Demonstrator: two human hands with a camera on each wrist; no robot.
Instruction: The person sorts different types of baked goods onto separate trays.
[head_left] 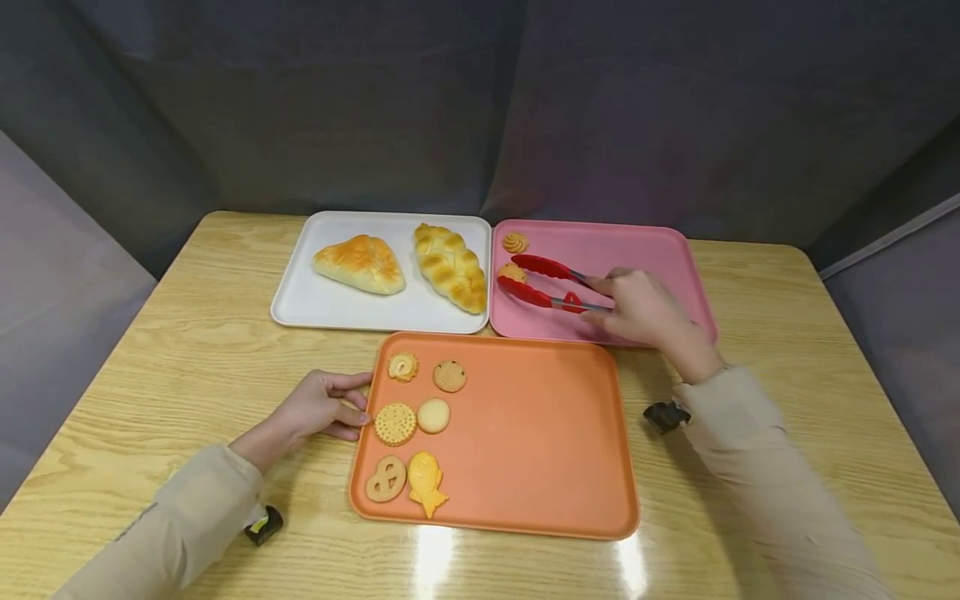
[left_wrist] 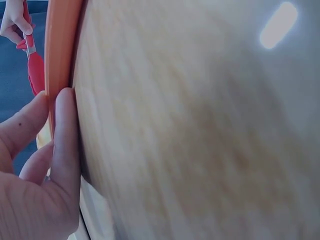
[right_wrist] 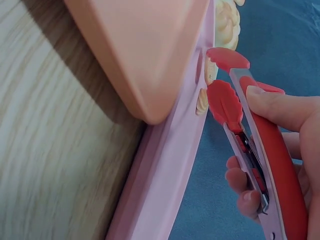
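Note:
Over the pink tray (head_left: 660, 250), my right hand (head_left: 645, 308) grips red-tipped tongs (head_left: 555, 304). The tongs' jaws are spread apart, one on each side of a round cookie (head_left: 513, 272) near the tray's left edge. A swirled cookie (head_left: 515, 242) lies just behind it. My left hand (head_left: 326, 406) pinches the left rim of the orange tray (head_left: 525, 433) between thumb and fingers, as the left wrist view shows. Along that tray's left side lie several cookies, among them a pretzel-shaped cookie (head_left: 386, 479) and a fish-shaped cookie (head_left: 427, 483).
Behind the orange tray stands a white tray (head_left: 337, 308) bearing a triangular bread (head_left: 362, 265) and a braided bread (head_left: 450, 267). Its right side meets the pink tray. The trays rest on a wooden table (head_left: 187, 333), with a dark curtain (head_left: 337, 108) behind.

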